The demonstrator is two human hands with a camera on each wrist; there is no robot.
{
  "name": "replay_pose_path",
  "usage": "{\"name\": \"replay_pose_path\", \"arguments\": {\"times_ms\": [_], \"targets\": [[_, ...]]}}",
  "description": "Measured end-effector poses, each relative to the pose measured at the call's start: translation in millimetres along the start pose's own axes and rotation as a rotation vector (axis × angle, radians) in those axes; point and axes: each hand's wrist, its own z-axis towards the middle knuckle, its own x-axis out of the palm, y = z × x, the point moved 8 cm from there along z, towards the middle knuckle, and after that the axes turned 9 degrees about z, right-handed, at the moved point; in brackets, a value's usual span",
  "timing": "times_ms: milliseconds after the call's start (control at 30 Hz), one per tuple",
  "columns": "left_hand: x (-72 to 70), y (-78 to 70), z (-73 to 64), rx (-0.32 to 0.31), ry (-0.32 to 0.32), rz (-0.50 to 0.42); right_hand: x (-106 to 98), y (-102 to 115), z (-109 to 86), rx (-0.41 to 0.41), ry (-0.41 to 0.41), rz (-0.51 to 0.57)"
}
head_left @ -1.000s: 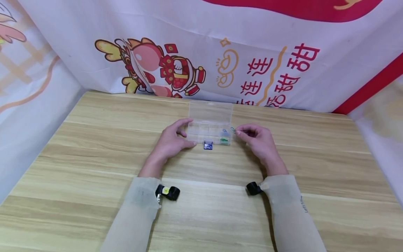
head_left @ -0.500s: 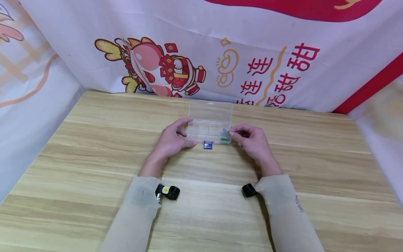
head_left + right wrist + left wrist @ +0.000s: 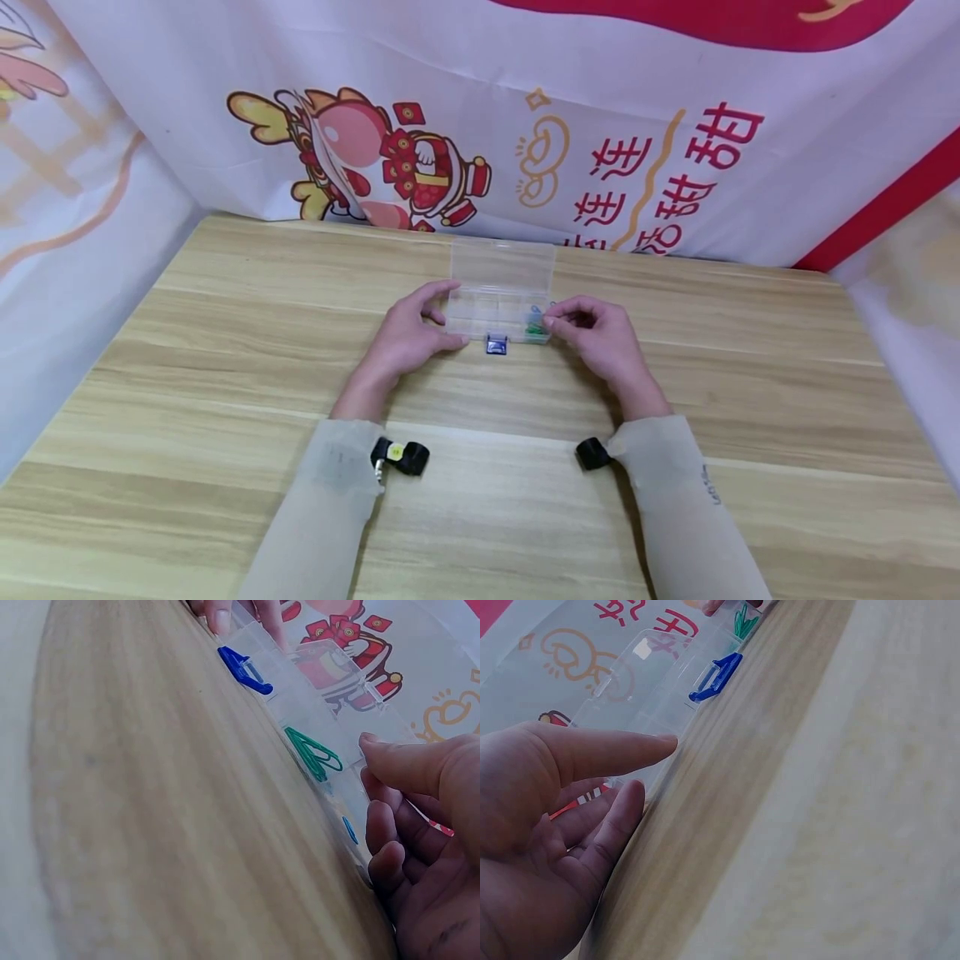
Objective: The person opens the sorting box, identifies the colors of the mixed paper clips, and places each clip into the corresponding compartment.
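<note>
A clear plastic compartment box (image 3: 483, 308) with a blue latch (image 3: 496, 344) stands on the table, its lid (image 3: 501, 265) raised. My left hand (image 3: 408, 329) spans its left end, thumb at the front edge and forefinger at the back, holding it. At the right end my right hand (image 3: 596, 329) hovers by the compartments. Its thumb and forefinger are slightly parted in the right wrist view, with nothing visible between them. Green paper clips (image 3: 311, 754) lie in the front right compartment. A blue clip (image 3: 535, 309) shows behind them. A small loop beside the right fingertips is unclear.
A wood-grain table (image 3: 480, 517) reaches out around the box. Close behind the lid hangs a white printed cloth (image 3: 480, 167), its lower edge at the table's back. Each sleeve carries a black wrist camera (image 3: 594, 453).
My right hand has moved left to the box's right end, bringing a green paper clip. The green clips in the front compartment now stand higher. My left hand has stayed put.
</note>
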Motion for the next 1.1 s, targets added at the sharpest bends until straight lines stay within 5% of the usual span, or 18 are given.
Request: {"name": "replay_pose_path", "arguments": {"times_ms": [367,700,1100], "targets": [[-0.5,0.3,-0.5,-0.016,0.003,-0.004,-2.4,-0.8,1.3,-0.005,-0.022,0.020],[-0.7,0.7,-0.2,-0.015,0.000,0.001,-48.4,-14.3,1.8,-0.022,-0.407,0.188],[-0.1,-0.1,-0.4,-0.016,-0.001,0.006,-34.7,-10.6,5.2,-0.029,-0.243,-0.072]]}}
